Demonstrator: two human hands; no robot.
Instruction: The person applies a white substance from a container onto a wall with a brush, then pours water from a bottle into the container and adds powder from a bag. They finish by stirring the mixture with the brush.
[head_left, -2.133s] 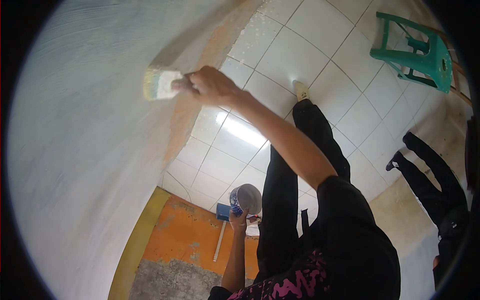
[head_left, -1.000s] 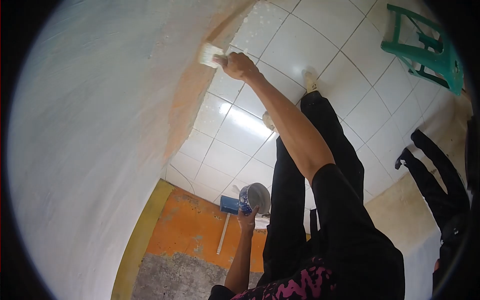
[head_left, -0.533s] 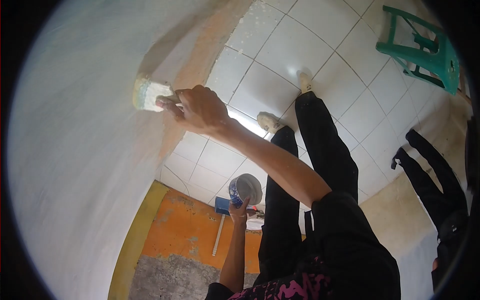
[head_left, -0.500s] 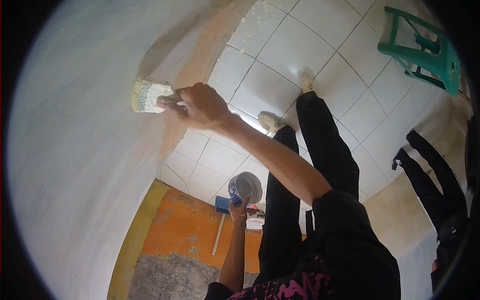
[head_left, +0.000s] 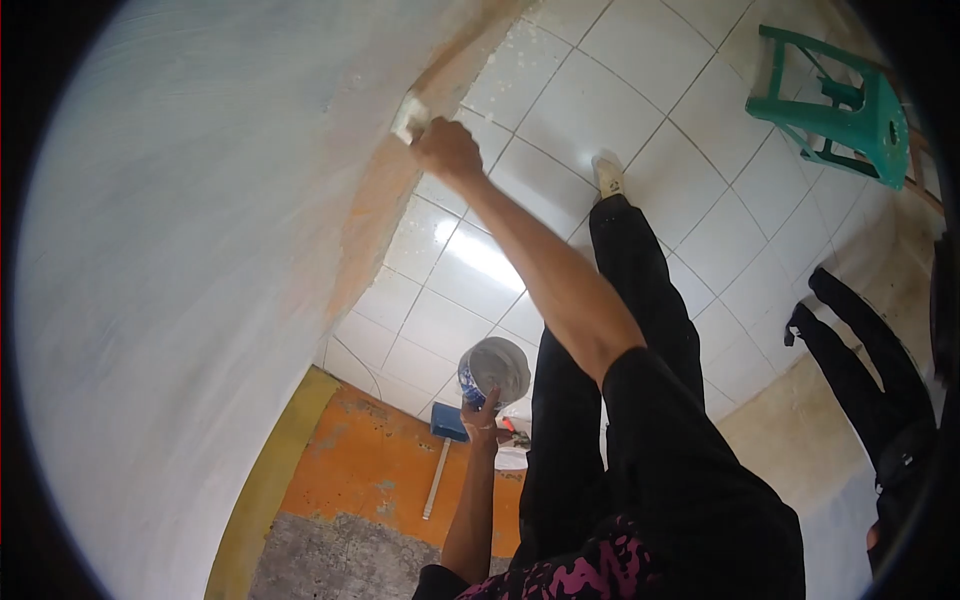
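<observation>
Right hand [head_left: 447,150] gripping brush [head_left: 410,117], likely light, soft-tipped. Left hand [head_left: 481,417] grasping tub [head_left: 468,384] by its side, probably heavier, needing support beneath.

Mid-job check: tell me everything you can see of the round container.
The container is round and open-topped, blue-and-white patterned outside, pale grey inside; I can't tell wet contents from coated lining, nor its material. No lid shows. It is held up, mouth facing the camera, tiled floor behind. The left hand grips its near side; nothing else visibly touches it.
</observation>
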